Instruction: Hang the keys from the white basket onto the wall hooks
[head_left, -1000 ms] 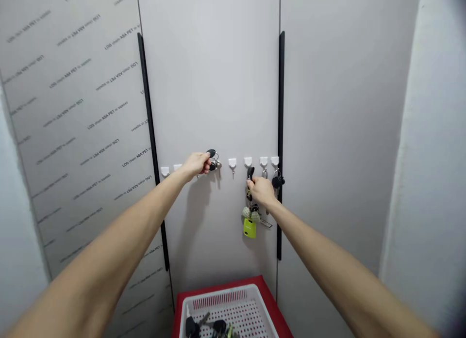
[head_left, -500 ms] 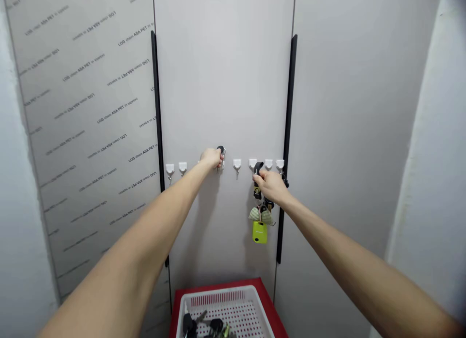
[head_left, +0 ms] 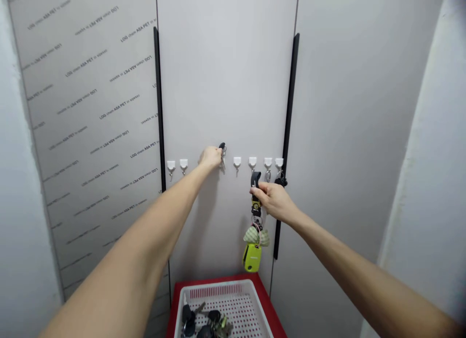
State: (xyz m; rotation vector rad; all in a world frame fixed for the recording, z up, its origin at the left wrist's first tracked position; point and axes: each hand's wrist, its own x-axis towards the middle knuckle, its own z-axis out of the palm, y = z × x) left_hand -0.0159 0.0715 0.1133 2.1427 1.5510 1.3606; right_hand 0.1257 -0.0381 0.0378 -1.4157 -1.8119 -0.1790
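My left hand (head_left: pixel 211 156) is closed on a small bunch of keys (head_left: pixel 223 153) with a black head, in front of the row of hooks; the hook behind it is hidden. My right hand (head_left: pixel 273 198) pinches the black strap of a keychain (head_left: pixel 256 202), just below a white hook (head_left: pixel 252 163). From that strap hang a pale green checked bow (head_left: pixel 257 235) and a bright yellow-green key fob cover (head_left: pixel 252 258). A ring hangs on another white hook (head_left: pixel 268 163), and black keys (head_left: pixel 281 181) hang at the rightmost hook (head_left: pixel 279 163).
Below stands a white perforated basket (head_left: pixel 260 306) on a red surface (head_left: pixel 268 306), with several keys (head_left: pixel 207 323) inside. Long black handles (head_left: pixel 159 105) (head_left: pixel 290 120) run down the pale panel (head_left: pixel 225 76). More white hooks (head_left: pixel 171 166) (head_left: pixel 183 165) (head_left: pixel 237 163) are on the left and middle.
My right hand has moved down with the keychain, and the strap is now below the hook. The yellow-green fob cover hangs lower. My left hand stays nearly in place, its keys turned slightly.
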